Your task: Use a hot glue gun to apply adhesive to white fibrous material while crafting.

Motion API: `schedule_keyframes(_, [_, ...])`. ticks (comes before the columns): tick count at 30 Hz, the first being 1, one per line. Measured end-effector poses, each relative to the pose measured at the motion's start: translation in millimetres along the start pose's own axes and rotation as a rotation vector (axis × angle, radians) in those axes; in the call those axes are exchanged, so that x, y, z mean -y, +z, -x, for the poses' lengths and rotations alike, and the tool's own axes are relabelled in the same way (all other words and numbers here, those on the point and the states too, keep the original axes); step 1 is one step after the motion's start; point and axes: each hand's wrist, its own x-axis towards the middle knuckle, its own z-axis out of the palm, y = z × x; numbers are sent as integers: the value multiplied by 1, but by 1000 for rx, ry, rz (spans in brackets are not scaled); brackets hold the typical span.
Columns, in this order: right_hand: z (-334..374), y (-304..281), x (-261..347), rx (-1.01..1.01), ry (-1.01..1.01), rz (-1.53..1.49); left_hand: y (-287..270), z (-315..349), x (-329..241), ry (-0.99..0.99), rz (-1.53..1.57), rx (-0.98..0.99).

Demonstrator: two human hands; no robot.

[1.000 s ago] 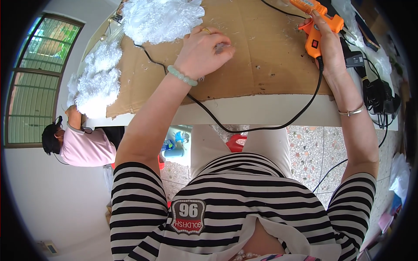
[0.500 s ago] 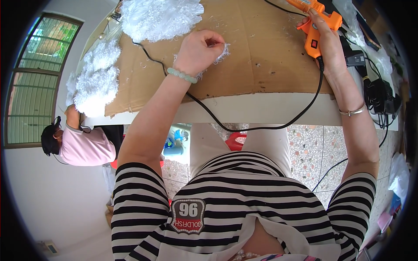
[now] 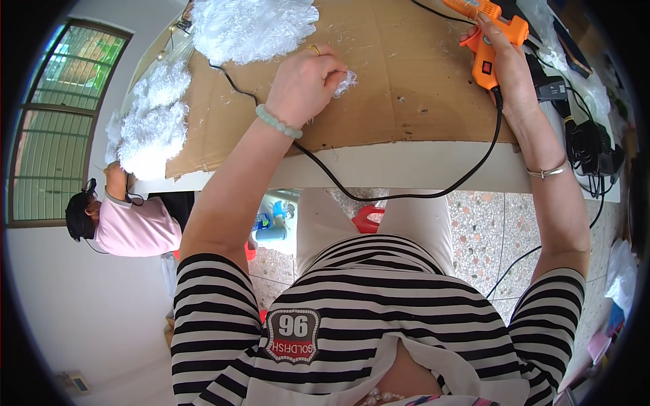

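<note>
My left hand (image 3: 306,82), with a pale green bead bracelet, is closed in a pinch over the cardboard. A small white tinsel-like tuft (image 3: 347,84) sticks out beside its fingertips; most of it is hidden behind the hand. At the upper right, my right hand (image 3: 512,76) is wrapped round an orange hot glue gun (image 3: 485,66). The gun's nozzle end points up and left, toward the picture's top edge. From the handle's end a black cord (image 3: 399,197) loops over the table's near edge and runs behind my left wrist.
Brown cardboard (image 3: 420,115) covers the white table (image 3: 399,162). Shiny white tinsel heaps lie at the far left (image 3: 254,27) and left edge (image 3: 159,122). Black adapters and cables (image 3: 592,149) crowd the right edge. A co-worker in pink (image 3: 139,227) sits at the left.
My left hand has shifted slightly left and turned, baring a ring on one finger. Less of the white tuft shows beside it. The glue gun has barely moved.
</note>
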Motion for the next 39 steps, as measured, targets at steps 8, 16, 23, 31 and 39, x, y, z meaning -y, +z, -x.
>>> schedule_keyframes(8, [1, 1, 0, -11, 4, 7, -16, 15, -4, 244, -328, 56])
schedule_keyframes(16, [-3, -2, -1, 54, 41, 48, -25, 17, -1, 166, -463, -137])
schedule_keyframes(23, [7, 8, 5, -16, -6, -23, -7, 15, -5, 67, -75, -54])
schedule_keyframes(31, [3, 2, 2, 13, 29, 34, -11, 12, -1, 130, -104, -118])
schedule_keyframes(39, [7, 9, 6, -32, 7, -4, -9, 11, 8, 187, -225, 9])
